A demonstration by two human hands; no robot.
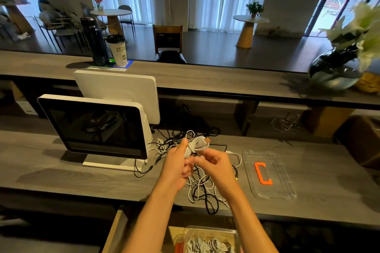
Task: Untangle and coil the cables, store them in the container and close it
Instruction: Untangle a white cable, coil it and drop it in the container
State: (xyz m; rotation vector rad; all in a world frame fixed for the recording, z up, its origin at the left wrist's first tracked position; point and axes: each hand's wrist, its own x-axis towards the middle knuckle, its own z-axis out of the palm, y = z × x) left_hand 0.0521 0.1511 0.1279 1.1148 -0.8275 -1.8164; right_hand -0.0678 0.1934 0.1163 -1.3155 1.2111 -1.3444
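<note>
White cable bundle: left hand gripping coil, fingers curling round it; right hand pinching loose end beneath, winding. Bundle hovering above tangled cables on surface. Container lying directly below hands, toward person; lid right of tangle.

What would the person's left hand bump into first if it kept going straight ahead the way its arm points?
Probably the pile of tangled black and white cables on the grey wooden counter, just beyond the left hand, which grips a coiled white cable. Depth is hard to judge; it may pass above them.
</note>
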